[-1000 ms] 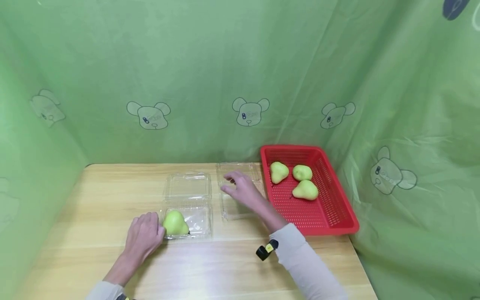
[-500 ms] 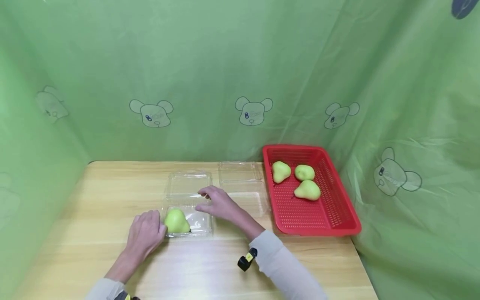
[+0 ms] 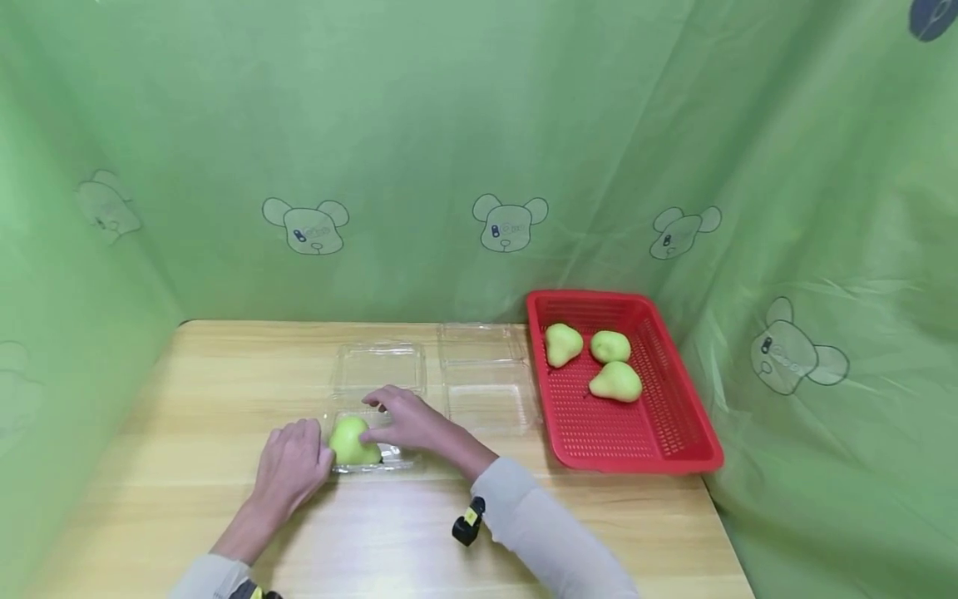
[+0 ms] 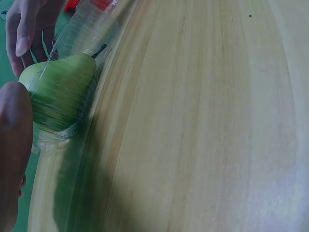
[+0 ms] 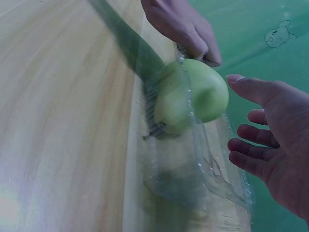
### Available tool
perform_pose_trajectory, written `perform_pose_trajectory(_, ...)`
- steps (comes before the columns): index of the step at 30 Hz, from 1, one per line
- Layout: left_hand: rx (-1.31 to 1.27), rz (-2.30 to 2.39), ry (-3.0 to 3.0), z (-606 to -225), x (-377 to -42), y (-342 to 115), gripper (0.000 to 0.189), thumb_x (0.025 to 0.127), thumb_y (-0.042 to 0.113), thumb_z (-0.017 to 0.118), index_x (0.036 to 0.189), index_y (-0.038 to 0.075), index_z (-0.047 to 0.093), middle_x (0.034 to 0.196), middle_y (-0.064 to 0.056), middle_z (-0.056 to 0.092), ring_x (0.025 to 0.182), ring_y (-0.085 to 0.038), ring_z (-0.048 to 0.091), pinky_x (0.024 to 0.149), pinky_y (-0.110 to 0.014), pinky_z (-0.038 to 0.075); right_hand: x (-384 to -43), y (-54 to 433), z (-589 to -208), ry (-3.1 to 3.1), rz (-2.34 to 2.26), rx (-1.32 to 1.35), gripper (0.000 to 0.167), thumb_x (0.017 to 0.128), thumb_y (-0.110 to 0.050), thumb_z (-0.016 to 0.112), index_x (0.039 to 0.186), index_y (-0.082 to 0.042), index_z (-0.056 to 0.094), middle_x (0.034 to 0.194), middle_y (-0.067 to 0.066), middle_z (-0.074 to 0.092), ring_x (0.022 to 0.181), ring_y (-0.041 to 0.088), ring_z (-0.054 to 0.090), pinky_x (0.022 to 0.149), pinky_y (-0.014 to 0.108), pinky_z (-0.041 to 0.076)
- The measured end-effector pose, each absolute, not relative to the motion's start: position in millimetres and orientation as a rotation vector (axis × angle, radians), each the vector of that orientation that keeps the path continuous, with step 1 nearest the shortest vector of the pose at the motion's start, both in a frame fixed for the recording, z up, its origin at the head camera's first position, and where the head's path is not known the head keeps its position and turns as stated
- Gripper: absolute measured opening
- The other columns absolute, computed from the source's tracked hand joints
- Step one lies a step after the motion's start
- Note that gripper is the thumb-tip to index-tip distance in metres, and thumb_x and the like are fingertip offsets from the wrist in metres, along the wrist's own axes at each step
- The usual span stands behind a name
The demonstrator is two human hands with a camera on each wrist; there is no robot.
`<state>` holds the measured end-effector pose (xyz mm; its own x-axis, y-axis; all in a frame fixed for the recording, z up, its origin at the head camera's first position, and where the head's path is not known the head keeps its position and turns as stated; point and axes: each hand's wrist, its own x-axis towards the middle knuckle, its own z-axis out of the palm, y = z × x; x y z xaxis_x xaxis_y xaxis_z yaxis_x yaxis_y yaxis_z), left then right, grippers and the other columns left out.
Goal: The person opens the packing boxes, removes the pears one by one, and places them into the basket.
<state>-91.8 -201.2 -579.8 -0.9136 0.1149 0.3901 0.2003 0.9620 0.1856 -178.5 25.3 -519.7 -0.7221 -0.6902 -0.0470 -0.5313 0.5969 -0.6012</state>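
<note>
A green pear point(image 3: 352, 442) lies in the left half of the near tray of an open clear plastic clamshell box point(image 3: 404, 460). My left hand point(image 3: 292, 462), fingers curled, grips the box's left rim beside the pear; the right wrist view shows the same left hand point(image 5: 186, 29) at that edge. Over the tray hovers my right hand point(image 3: 407, 423), its fingers spread and slightly bent, the thumb overlapping the pear in the head view. In the right wrist view the right hand point(image 5: 285, 135) holds nothing, its thumb tip close to the pear point(image 5: 207, 92).
A second open clear clamshell box point(image 3: 490, 405) stands right of the first. Farther right sits a red plastic basket point(image 3: 614, 433) holding three pears point(image 3: 616, 381). A green curtain point(image 3: 404, 166) hangs behind and beside the wooden table point(image 3: 224, 374).
My right hand has moved left, from over the second box to above the pear in the first. The left hand keeps its place at the rim. The view has shifted slightly.
</note>
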Motion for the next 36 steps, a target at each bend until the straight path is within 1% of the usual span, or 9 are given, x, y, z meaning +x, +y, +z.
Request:
perform_pose_trajectory(9,-0.222,-0.318,-2.713,-581.8,-91.9,-198.8,0.018,0.088,0.016,0.051,0.074,0.015,0.040,0.064,0.002,0.037,0.059,-0.014,0.030,0.061,-0.029,0.031,-175.2,10.7,-532.4,2.513,-0.845,-1.004,0.077,0.085,-0.048,0.081,0.148,-0.012,0.054,0.143,0.007,0.064,0.118,0.015,0.068,0.094,0.020,0.058)
perform_pose_trajectory(16,-0.240,-0.327,-2.671,-583.0,-91.8,-196.3,0.016,0.088,0.015,0.049,0.074,0.014,0.040,0.063,0.003,0.035,0.058,-0.013,0.028,0.060,-0.027,0.028,-173.7,6.6,-540.6,2.508,-0.842,-1.036,0.085,0.082,-0.047,0.085,0.150,-0.009,0.051,0.143,0.009,0.064,0.117,0.014,0.067,0.088,0.014,0.055)
perform_pose_trajectory(18,-0.241,-0.331,-2.662,-583.3,-92.0,-195.4,0.017,0.087,0.015,0.049,0.073,0.014,0.040,0.063,0.003,0.035,0.058,-0.013,0.028,0.060,-0.027,0.028,-173.6,5.9,-542.9,2.502,-0.833,-1.053,0.084,0.082,-0.046,0.085,0.149,-0.008,0.052,0.139,0.009,0.066,0.112,0.012,0.067,0.083,0.012,0.054)
perform_pose_trajectory(23,-0.242,-0.332,-2.649,-584.4,-92.0,-194.4,0.017,0.086,0.015,0.049,0.072,0.015,0.040,0.062,0.003,0.035,0.058,-0.012,0.028,0.059,-0.026,0.028,-173.7,4.3,-548.0,2.452,-0.858,-1.058,0.078,0.082,-0.044,0.086,0.144,-0.007,0.057,0.120,0.005,0.071,0.085,0.003,0.059,0.067,0.012,0.051)
perform_pose_trajectory(26,-0.247,-0.334,-2.637,-584.7,-92.1,-194.2,0.017,0.086,0.015,0.049,0.072,0.015,0.040,0.062,0.003,0.034,0.058,-0.012,0.027,0.059,-0.026,0.028,-174.0,3.8,-550.3,2.434,-0.884,-1.038,0.071,0.082,-0.044,0.086,0.138,-0.008,0.061,0.108,0.001,0.071,0.076,0.000,0.055,0.063,0.012,0.051)
perform_pose_trajectory(28,-0.247,-0.335,-2.632,-584.5,-92.4,-194.1,0.017,0.086,0.015,0.049,0.072,0.015,0.040,0.062,0.003,0.034,0.058,-0.013,0.028,0.059,-0.027,0.029,-174.3,3.4,-551.1,2.428,-0.894,-1.024,0.067,0.082,-0.044,0.086,0.134,-0.008,0.063,0.100,-0.002,0.068,0.073,0.001,0.055,0.062,0.013,0.051)
perform_pose_trajectory(31,-0.244,-0.337,-2.634,-584.1,-92.5,-193.8,0.017,0.086,0.015,0.048,0.072,0.015,0.039,0.062,0.003,0.035,0.058,-0.013,0.028,0.059,-0.027,0.029,-174.5,3.1,-551.1,2.417,-0.907,-0.983,0.066,0.081,-0.045,0.086,0.132,-0.009,0.064,0.093,-0.006,0.065,0.071,0.002,0.055,0.061,0.014,0.051)
perform_pose_trajectory(34,-0.236,-0.340,-2.641,-583.9,-92.1,-193.4,0.017,0.087,0.015,0.049,0.072,0.015,0.039,0.062,0.003,0.035,0.058,-0.013,0.028,0.059,-0.028,0.030,-174.6,3.1,-549.6,2.415,-0.916,-0.948,0.072,0.080,-0.045,0.087,0.138,-0.008,0.062,0.095,-0.006,0.066,0.071,0.002,0.056,0.062,0.015,0.051)
perform_pose_trajectory(36,-0.232,-0.340,-2.645,-584.0,-91.8,-193.3,0.017,0.086,0.015,0.049,0.072,0.015,0.039,0.062,0.003,0.035,0.058,-0.013,0.028,0.059,-0.028,0.031,-174.7,3.2,-547.9,2.422,-0.929,-0.930,0.075,0.079,-0.044,0.088,0.139,-0.008,0.061,0.100,-0.004,0.069,0.073,0.002,0.057,0.062,0.015,0.052)
